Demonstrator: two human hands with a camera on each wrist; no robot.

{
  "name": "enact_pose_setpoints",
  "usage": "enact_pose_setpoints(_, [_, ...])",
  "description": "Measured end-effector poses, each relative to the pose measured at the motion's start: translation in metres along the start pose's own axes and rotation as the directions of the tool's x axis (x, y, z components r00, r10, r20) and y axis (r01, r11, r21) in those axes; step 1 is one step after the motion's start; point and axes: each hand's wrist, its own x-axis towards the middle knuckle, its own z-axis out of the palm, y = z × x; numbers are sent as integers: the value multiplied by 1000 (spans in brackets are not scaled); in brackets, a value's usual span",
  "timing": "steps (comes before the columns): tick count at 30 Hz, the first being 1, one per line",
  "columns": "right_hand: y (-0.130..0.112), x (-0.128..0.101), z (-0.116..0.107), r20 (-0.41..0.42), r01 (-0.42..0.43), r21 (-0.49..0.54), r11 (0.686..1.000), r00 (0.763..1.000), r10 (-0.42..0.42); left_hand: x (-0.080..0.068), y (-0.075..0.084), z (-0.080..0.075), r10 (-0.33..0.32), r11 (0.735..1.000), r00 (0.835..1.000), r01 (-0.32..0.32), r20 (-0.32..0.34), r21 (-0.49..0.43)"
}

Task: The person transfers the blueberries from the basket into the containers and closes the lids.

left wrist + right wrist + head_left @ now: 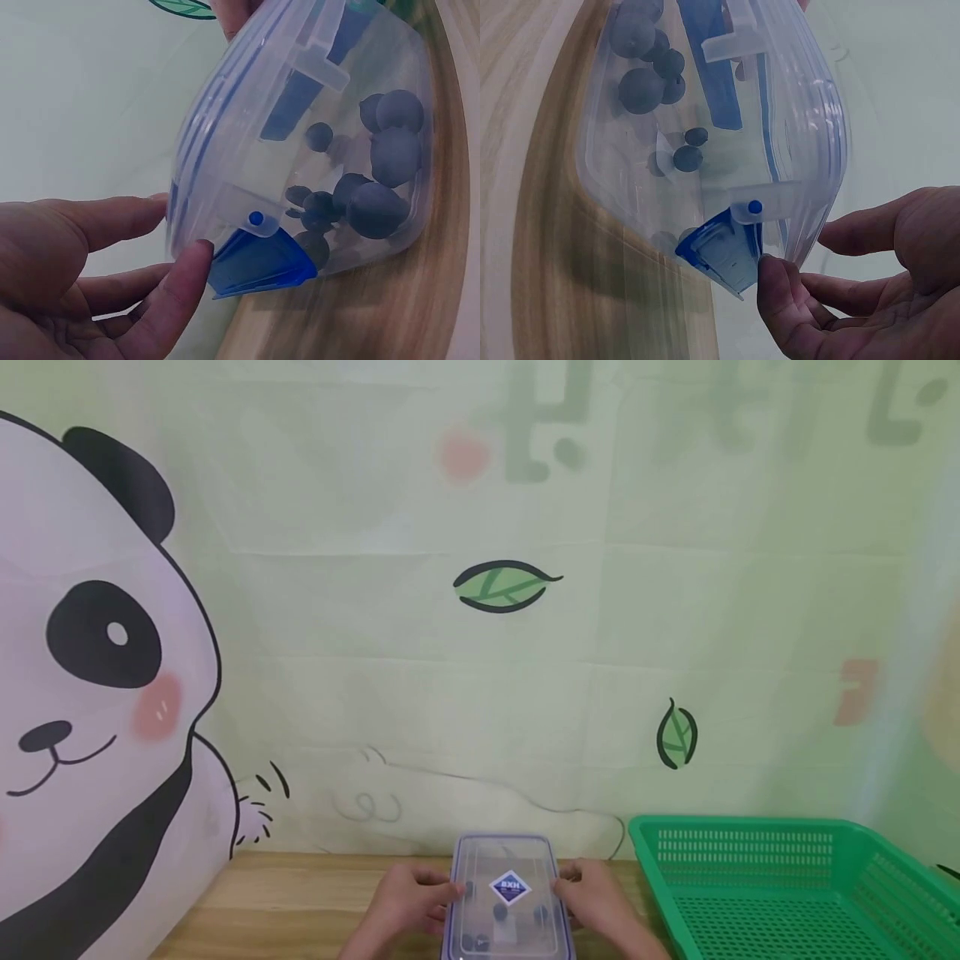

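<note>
A clear plastic food container (pixel 504 897) with a lid sits on the wooden table, a diamond-shaped label (pixel 511 887) on its top. Inside lie several dark round balls (pixel 379 210), some bunched together. At the container's left edge, my left hand (pixel 408 897) pinches the lid's rim, thumb on top and a fingertip beside the blue latch (pixel 262 259). My right hand (pixel 596 897) grips the opposite rim the same way, a fingertip next to another blue latch (pixel 724 251). Both of these latches stand out from the container wall.
To the right of the container stands a green plastic basket (pixel 757 889) with perforated walls. Behind the wooden table (pixel 300 893) hangs a pale green backdrop (pixel 360 610) printed with a panda (pixel 97 710) and leaves.
</note>
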Motion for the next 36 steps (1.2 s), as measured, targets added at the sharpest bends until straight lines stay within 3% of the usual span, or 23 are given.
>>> enact_pose_setpoints(6, [9,1,2,4,31,63,997,999,-32,3,-7,-1,-14,999,1000,15,19,-42])
enact_pose_setpoints(10, [16,7,3,20,-54,40,998,998,53,4,-10,-1,-71,997,997,71,4,-24])
enact_pose_setpoints(14, [26,13,3,90,-172,19,985,981,169,3,-14,-2,-126,991,992,125,9,42])
enact_pose_setpoints(19, [28,8,0,180,-185,114,976,970,163,3,-15,-2,-138,990,988,135,67,46])
enact_pose_setpoints(24, [23,2,2,95,-189,71,979,979,182,4,-15,-1,-140,990,990,139,4,37])
enact_pose_setpoints(27, [18,1,2,22,-197,26,980,980,196,6,-14,-1,-110,993,994,111,-29,29])
enact_pose_setpoints(36, [10,0,8,-81,-134,14,991,988,134,4,-8,1,-26,999,998,28,-55,34])
